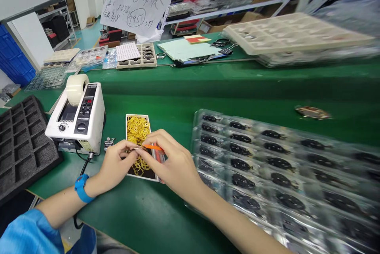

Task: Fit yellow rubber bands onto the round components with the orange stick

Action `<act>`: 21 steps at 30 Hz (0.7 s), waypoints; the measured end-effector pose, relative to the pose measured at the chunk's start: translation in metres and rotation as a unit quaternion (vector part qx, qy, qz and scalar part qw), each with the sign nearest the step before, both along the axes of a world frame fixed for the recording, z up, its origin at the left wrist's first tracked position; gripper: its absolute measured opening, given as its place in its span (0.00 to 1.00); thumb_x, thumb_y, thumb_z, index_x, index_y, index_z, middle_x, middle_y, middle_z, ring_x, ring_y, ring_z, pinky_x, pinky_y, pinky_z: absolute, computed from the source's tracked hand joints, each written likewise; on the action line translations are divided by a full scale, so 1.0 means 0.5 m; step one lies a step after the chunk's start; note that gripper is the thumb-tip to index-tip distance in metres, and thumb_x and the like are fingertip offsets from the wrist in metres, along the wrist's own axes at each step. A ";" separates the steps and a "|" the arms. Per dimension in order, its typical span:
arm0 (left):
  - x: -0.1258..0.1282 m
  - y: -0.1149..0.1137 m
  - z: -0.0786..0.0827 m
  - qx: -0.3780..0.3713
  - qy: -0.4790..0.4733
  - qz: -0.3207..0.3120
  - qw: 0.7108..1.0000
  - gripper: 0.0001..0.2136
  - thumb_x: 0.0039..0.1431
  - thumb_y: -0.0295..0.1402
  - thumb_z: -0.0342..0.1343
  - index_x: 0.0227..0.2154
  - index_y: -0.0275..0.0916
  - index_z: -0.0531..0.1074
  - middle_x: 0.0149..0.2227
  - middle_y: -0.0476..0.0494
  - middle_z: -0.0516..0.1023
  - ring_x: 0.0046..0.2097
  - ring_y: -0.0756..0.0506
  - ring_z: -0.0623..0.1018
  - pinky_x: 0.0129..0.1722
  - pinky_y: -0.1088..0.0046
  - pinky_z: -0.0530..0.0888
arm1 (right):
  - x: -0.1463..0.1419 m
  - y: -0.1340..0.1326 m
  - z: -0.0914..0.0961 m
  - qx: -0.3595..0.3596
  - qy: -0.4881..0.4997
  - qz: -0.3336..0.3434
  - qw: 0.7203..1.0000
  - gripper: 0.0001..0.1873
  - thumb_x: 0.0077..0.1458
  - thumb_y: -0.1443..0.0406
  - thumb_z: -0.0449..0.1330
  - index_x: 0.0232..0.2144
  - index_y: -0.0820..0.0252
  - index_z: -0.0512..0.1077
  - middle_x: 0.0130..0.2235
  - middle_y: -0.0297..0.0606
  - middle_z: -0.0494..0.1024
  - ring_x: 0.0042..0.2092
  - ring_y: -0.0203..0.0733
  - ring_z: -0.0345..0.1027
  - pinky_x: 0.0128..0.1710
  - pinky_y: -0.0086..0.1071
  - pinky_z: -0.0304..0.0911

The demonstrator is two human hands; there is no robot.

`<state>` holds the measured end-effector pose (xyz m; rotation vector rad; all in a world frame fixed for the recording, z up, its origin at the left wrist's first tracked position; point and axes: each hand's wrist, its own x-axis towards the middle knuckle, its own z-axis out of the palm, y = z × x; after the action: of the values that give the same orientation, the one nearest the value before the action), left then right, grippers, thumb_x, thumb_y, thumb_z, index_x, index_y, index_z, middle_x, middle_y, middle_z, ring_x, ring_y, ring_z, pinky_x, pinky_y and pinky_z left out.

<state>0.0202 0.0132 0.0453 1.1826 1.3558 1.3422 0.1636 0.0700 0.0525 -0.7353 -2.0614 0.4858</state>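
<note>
Above a white box (126,127) of yellow ring-shaped pieces (137,126), my two hands meet at the fingertips. Between thumb and fingers, my left hand (115,163) pinches a small, thin brownish part (132,149), mostly covered by the fingers. My right hand (173,161) is closed on a slim orange tool (152,147), whose kind I cannot make out. Its thumb and forefinger tips touch the same small part. A blue band is around my left wrist.
Left stands a white tape dispenser (77,119), with a small metal counter (109,143) beside it. A black foam tray (25,135) lies at far left. Clear plastic trays (258,127) of black oval parts fill the right. One oval metallic part (313,112) lies behind them.
</note>
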 end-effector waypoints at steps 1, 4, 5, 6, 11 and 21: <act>-0.004 0.002 0.004 0.011 0.018 0.018 1.000 0.08 0.52 0.36 0.62 0.27 0.36 0.73 0.29 0.47 0.71 0.33 0.49 0.71 0.32 0.75 0.69 | 0.001 -0.006 0.004 0.045 0.020 -0.009 0.999 0.03 0.59 0.65 0.57 0.32 0.56 0.68 0.31 0.37 0.74 0.31 0.40 0.70 0.26 0.31 0.64; -0.009 0.005 0.013 -0.006 -0.002 0.052 0.999 0.07 0.48 0.33 0.63 0.23 0.36 0.72 0.27 0.49 0.71 0.30 0.51 0.70 0.30 0.76 0.66 | 0.005 -0.031 0.008 0.207 0.039 -0.019 0.977 0.04 0.57 0.69 0.58 0.35 0.54 0.71 0.29 0.36 0.76 0.28 0.38 0.70 0.25 0.29 0.63; -0.008 0.005 0.016 -0.025 -0.028 0.054 0.998 0.08 0.47 0.33 0.63 0.23 0.36 0.71 0.26 0.49 0.71 0.29 0.51 0.69 0.30 0.76 0.66 | 0.007 -0.038 0.006 0.260 0.029 -0.014 0.965 0.07 0.56 0.70 0.58 0.34 0.53 0.72 0.28 0.35 0.77 0.27 0.37 0.69 0.25 0.29 0.62; -0.007 0.005 0.018 -0.045 -0.058 0.053 0.996 0.09 0.46 0.33 0.64 0.23 0.36 0.70 0.25 0.50 0.71 0.28 0.52 0.69 0.30 0.76 0.66 | 0.007 -0.043 0.003 0.303 0.013 -0.013 0.953 0.09 0.56 0.72 0.58 0.34 0.52 0.73 0.28 0.34 0.78 0.26 0.36 0.68 0.24 0.28 0.61; 0.005 -0.003 0.026 -0.110 -0.178 0.027 0.977 0.18 0.42 0.38 0.68 0.24 0.38 0.62 0.18 0.57 0.68 0.22 0.54 0.69 0.27 0.78 0.69 | 0.002 -0.036 -0.017 0.341 -0.058 -0.092 0.934 0.11 0.57 0.71 0.57 0.33 0.50 0.77 0.33 0.34 0.81 0.25 0.35 0.63 0.23 0.30 0.57; 0.017 -0.022 0.014 -0.043 -0.166 -0.032 0.985 0.19 0.52 0.46 0.62 0.38 0.38 0.65 0.24 0.51 0.75 0.26 0.50 0.76 0.27 0.76 0.73 | 0.000 -0.007 -0.012 0.289 -0.065 -0.076 0.952 0.12 0.58 0.72 0.55 0.29 0.53 0.75 0.33 0.35 0.81 0.28 0.35 0.69 0.26 0.28 0.61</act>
<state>0.0288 0.0024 0.0525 0.8900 1.1156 1.3511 0.1638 0.0665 0.0464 -0.5690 -2.0940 -0.2601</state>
